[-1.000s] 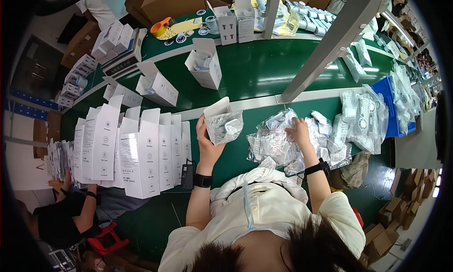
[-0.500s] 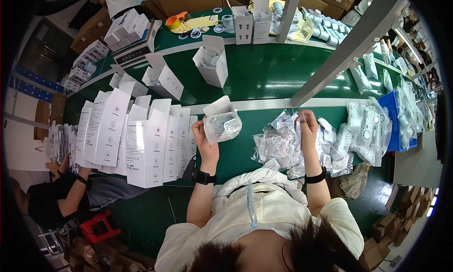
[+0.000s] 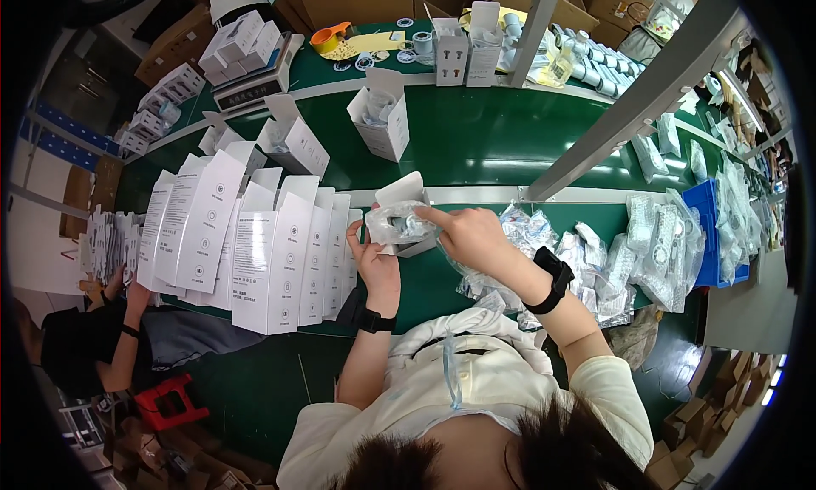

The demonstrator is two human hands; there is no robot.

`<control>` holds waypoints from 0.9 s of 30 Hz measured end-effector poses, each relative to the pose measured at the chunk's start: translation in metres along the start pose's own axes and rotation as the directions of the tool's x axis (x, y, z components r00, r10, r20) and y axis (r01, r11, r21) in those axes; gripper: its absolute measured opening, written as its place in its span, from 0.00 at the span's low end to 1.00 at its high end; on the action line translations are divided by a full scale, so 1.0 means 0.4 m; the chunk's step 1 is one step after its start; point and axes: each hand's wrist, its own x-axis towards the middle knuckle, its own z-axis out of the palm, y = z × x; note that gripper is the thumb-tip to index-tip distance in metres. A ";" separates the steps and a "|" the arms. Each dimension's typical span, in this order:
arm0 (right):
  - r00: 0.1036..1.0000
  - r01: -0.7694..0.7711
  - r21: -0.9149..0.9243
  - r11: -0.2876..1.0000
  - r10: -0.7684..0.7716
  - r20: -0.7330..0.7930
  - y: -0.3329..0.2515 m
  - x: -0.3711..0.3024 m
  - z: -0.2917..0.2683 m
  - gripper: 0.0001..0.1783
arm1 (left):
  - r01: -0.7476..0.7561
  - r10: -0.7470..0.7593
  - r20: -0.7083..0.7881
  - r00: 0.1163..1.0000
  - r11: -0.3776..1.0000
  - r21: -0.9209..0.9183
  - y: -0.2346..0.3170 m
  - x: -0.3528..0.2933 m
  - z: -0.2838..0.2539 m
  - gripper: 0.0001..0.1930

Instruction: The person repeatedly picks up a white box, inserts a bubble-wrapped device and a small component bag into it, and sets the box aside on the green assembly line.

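A white cardboard box (image 3: 415, 186) stands at the table's middle with its flap up, and a bulging clear plastic bag (image 3: 391, 225) sits at its opening. My left hand (image 3: 376, 267) steadies the box and bag from the left, its fingers bent around their side. From the right my right hand (image 3: 476, 239) reaches over, index finger stretched to the bag's top and the other fingers curled. What those fingers may hold is hidden. Below and beyond this hand lies a heap of small clear packets (image 3: 529, 228).
Tall white boxes (image 3: 263, 260) stand in rows on the left. Another open box (image 3: 380, 116) with a bag inside stands farther back. Bagged parts (image 3: 659, 243) and a blue bin (image 3: 701, 222) are at the right. A grey metal post (image 3: 629, 99) slants over the table. A co-worker's arm (image 3: 127, 320) is far left.
My right hand has moved left from the packet heap to the bag in the box. The bag sits lower and farther into the box's opening. My left hand stays beside it.
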 end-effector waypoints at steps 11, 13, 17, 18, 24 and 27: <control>0.982 0.033 0.245 0.969 0.014 -0.186 -0.004 0.009 0.026 0.21 | 0.032 -0.030 -0.026 0.999 0.995 0.093 0.010 0.003 0.044 0.23; 0.992 -0.013 0.137 0.991 0.030 -0.126 -0.012 0.020 0.030 0.20 | 0.037 -0.035 -0.050 0.998 0.998 0.041 0.009 0.003 0.042 0.22; 0.987 0.006 0.222 0.975 0.030 -0.157 0.018 0.026 0.050 0.18 | 0.062 -0.069 -0.122 0.990 0.996 -0.057 0.008 0.003 0.048 0.20; 0.982 0.024 0.289 0.957 0.031 -0.186 0.029 0.025 0.058 0.17 | 0.080 -0.087 -0.145 0.986 0.995 -0.053 0.006 0.002 0.056 0.20; 0.938 -0.030 0.414 0.910 0.169 -0.303 0.060 -0.004 0.099 0.15 | 0.122 -0.140 -0.201 0.970 0.988 -0.099 -0.005 0.014 0.065 0.18; 0.892 0.054 0.414 0.909 0.142 -0.429 0.067 -0.009 0.104 0.14 | 0.113 -0.165 -0.229 0.959 0.968 -0.224 -0.020 0.024 0.081 0.18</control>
